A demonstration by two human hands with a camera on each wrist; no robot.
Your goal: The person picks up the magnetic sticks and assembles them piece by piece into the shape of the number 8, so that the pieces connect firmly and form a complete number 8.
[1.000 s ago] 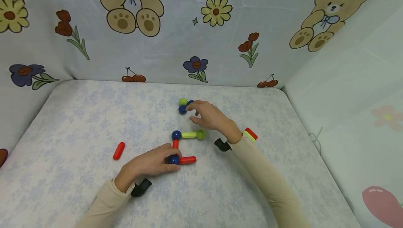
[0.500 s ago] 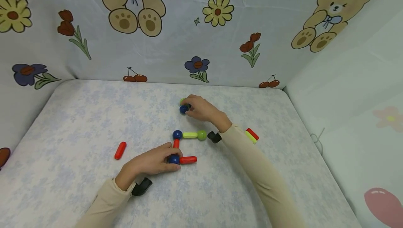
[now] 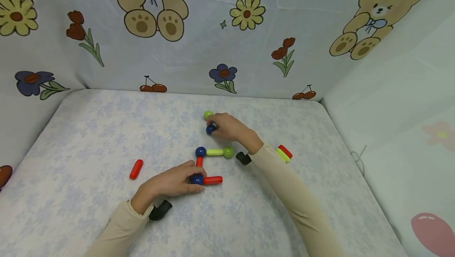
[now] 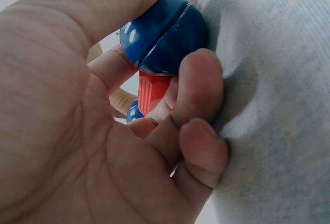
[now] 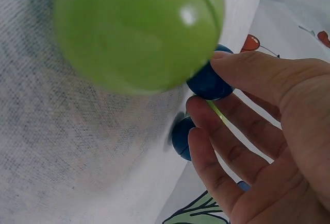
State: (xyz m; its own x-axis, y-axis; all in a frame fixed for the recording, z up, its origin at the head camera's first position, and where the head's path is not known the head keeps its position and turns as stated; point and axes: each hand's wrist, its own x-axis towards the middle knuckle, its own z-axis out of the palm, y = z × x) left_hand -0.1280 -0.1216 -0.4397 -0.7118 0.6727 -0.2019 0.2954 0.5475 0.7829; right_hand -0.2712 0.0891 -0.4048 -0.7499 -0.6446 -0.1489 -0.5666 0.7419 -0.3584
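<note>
In the head view my left hand [image 3: 172, 180] grips a blue ball [image 4: 165, 33] at the near corner of a joined shape. From that ball a red rod [image 3: 213, 180] points right, and another red rod [image 3: 199, 162] runs to a second blue ball [image 3: 200, 152]. There a yellow-green rod [image 3: 215, 152] leads to a green ball [image 3: 228, 152], large in the right wrist view. Farther back, my right hand [image 3: 231, 127] pinches a loose blue ball [image 3: 211, 130] between thumb and fingers. Another blue ball [image 5: 182, 138] lies by its fingertips, mostly hidden from the head view.
A loose green ball [image 3: 208, 115] lies just behind the right hand's fingers. One red rod [image 3: 136, 169] lies alone at left. Beside the right forearm a red rod [image 3: 285, 151] and a yellow-green rod [image 3: 282, 155] lie together. Printed cloth walls rise behind and right.
My right hand reached left to the loose balls and took hold of a blue one, then drew it slightly nearer, away from the green ball. The left hand and joined shape stayed put.
</note>
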